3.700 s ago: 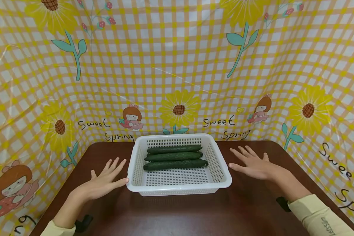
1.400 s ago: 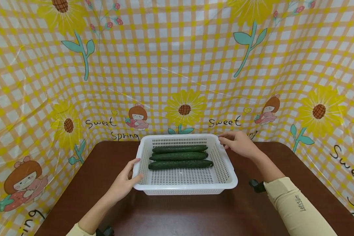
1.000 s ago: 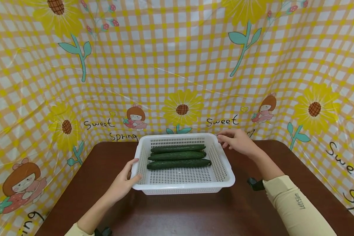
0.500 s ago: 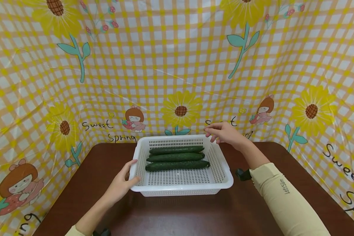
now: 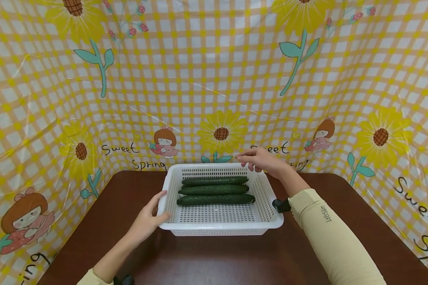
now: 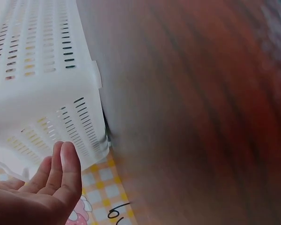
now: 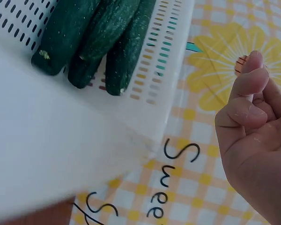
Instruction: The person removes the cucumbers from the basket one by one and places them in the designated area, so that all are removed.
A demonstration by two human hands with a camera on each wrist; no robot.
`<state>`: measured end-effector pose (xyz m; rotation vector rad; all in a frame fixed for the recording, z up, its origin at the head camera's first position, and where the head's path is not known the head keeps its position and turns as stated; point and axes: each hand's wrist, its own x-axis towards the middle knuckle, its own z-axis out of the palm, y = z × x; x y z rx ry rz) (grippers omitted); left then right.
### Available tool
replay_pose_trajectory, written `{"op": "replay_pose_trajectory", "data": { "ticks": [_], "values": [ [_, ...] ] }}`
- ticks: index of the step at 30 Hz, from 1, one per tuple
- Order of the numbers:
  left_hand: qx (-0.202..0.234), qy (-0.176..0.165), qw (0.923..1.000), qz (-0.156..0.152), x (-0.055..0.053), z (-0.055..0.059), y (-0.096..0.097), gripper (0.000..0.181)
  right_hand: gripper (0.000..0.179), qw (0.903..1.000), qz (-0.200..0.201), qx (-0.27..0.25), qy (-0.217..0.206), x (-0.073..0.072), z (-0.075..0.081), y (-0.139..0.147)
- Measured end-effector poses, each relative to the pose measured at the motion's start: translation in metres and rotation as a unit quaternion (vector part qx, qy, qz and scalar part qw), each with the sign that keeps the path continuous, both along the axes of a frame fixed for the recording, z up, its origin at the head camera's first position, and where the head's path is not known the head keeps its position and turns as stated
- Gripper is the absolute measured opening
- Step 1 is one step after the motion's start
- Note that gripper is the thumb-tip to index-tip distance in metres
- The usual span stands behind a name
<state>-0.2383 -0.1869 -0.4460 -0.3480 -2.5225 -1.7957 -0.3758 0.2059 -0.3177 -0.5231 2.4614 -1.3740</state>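
Observation:
Several dark green cucumbers [image 5: 214, 190] lie side by side in a white plastic basket [image 5: 219, 226] with slotted walls. My left hand [image 5: 147, 219] holds the basket's left side, thumb over the rim and fingers outside. In the left wrist view, the left hand's fingers [image 6: 70, 168] reach up beside the outer slotted wall. Above the basket's back right corner is my right hand [image 5: 262, 159], fingers loosely bent and holding nothing. The right wrist view puts the right hand [image 7: 257, 136] off to one side of the cucumbers [image 7: 68, 35], apart from the basket wall.
The basket stands on a dark brown table [image 5: 214, 261]. Behind it and along both sides hangs a yellow checked cloth [image 5: 217, 79] with sunflowers and lettering. A black strap piece [image 5: 281, 205] sits below the right cuff.
Both hands were spread flat beside the basket at first. My left hand then took hold of its left rim. The right hand went to the right rim, then rose and moved left over the back corner.

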Motion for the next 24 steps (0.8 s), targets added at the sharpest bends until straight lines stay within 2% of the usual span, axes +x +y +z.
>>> {"op": "replay_pose_trajectory", "data": {
  "ticks": [10, 19, 24],
  "values": [
    [0.004, -0.001, 1.0000, -0.001, 0.001, 0.003, 0.000, 0.070, 0.043, 0.9993, 0.021, 0.016, -0.028, -0.015, -0.009, -0.016],
    [0.007, 0.005, 0.9999, -0.014, 0.001, 0.004, -0.002, 0.072, 0.046, 0.9975, 0.044, 0.008, -0.055, -0.032, -0.032, -0.020],
    [0.017, 0.001, 0.9995, -0.028, 0.000, 0.003, -0.004, 0.072, 0.045, 0.9973, 0.026, 0.015, -0.067, -0.032, -0.042, -0.021]
  ]
}}
